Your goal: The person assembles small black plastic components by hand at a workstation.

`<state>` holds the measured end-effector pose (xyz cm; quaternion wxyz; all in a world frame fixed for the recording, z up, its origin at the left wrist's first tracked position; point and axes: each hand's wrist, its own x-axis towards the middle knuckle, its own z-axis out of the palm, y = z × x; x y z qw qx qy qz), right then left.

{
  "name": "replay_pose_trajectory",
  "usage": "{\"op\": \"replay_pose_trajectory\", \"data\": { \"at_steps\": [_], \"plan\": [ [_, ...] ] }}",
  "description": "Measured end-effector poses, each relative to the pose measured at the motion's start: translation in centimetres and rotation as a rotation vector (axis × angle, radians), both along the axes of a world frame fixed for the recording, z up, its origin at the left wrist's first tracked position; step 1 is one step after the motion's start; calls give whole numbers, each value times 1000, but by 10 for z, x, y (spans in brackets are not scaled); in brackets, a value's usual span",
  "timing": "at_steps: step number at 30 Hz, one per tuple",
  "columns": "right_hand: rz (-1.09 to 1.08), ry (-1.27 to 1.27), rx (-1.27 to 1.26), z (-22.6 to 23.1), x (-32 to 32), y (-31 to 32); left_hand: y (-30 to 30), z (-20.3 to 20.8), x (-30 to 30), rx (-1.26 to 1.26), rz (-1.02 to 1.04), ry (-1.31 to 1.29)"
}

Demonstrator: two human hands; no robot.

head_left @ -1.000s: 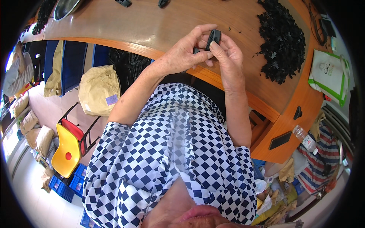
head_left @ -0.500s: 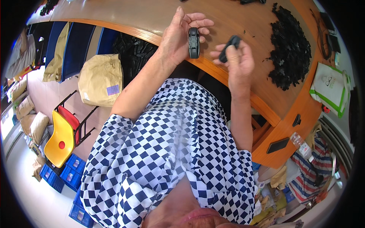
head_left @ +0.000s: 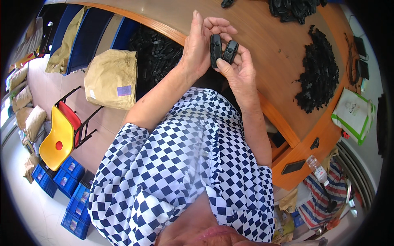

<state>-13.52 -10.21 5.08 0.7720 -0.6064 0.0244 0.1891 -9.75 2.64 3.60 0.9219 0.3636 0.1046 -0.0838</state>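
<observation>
Near the table's front edge my hands are close together, each with a black oblong plastic piece. My left hand [head_left: 196,50] holds one long piece [head_left: 215,51] upright against its palm, with the thumb raised and the fingers bent behind it. Between thumb and fingers of my right hand [head_left: 242,74] is a similar, shorter-looking piece [head_left: 230,51], slightly tilted. The two pieces lie side by side and nearly touch; whether they do I cannot tell. Small details on their faces are too fine to make out.
A large heap of small black parts [head_left: 320,74] spreads over the wooden table [head_left: 262,53] on the right. More black pieces [head_left: 293,9] lie at its far side. Left of me stand a brown paper sack [head_left: 111,80], a bag of black parts [head_left: 158,53] and a yellow chair [head_left: 57,139].
My right hand has moved left, bringing its piece beside the one in my left hand. The view has shifted a little, and more black pieces show at the table's far side.
</observation>
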Motion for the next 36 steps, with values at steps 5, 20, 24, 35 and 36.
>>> {"op": "replay_pose_trajectory", "data": {
  "at_steps": [5, 20, 24, 35, 36],
  "plan": [
    [70, -72, 54, -19, 0, 35, 30, 8, -21, 238, 171, -42],
    [183, -573, -240, -13, -19, 36, 130, -17, -28, 1445, 320, -297],
    [-259, -639, -694, 9, -35, -61, 79, 5, 40, 1461, -34, -393],
    [-531, -239, -1782, -4, -67, -199, 28, 6, 135, 2025, -378, -598],
    [-534, -240, -1776, -9, -62, -200, 24, 7, 130, 2059, -379, -636]
  ]
}}
